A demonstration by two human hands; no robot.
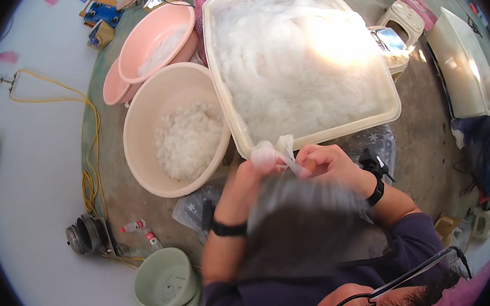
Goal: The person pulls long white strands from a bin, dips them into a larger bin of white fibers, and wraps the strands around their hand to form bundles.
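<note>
Both hands meet at the near edge of a large cream plastic tray (320, 137) filled with white fluffy fibre (282, 75), which looks wet. My left hand (251, 172) holds a whitish clump of fibre (264, 154) at the tray's near left corner. A twisted strand (290, 160) runs from the clump to my right hand (326, 161), whose curled fingers pinch its end. A small brownish thing (310, 164) shows among the right fingers; what it is cannot be told. Left of the tray, a big cream-pink basin (146, 118) contains many white fibre lumps (191, 140).
Pink basins (127, 36) stand at the upper left. Green basins (164, 278), plastic bottles (133, 226) and a yellow hose (97, 166) lie to the left. Plastic stools (404, 21) and a white bin (460, 68) are at the right. Clear plastic sheeting (380, 145) lies under the tray's near side.
</note>
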